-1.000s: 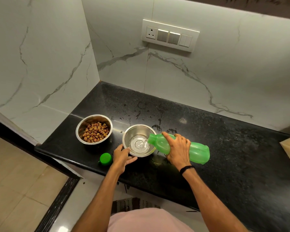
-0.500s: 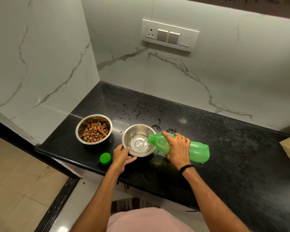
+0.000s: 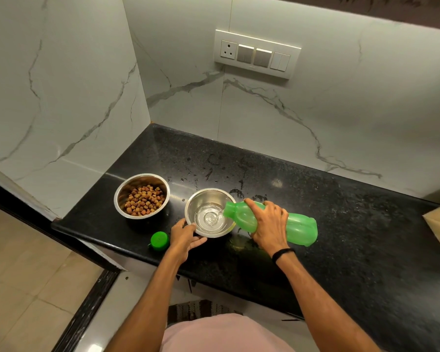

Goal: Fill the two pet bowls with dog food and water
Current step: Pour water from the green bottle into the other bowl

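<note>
Little change: right hand (image 3: 269,226) fingers still wrapped round tilted bottle (image 3: 297,228), left hand (image 3: 186,236) fingers steadying water bowl (image 3: 210,212); level probably creeping up.

Walls (image 3: 239,118): white marble, grey veins
Counter (image 3: 341,224): black speckled stone
Switch panel (image 3: 257,54): on back wall
Floor (image 3: 23,288): beige tiles
</note>
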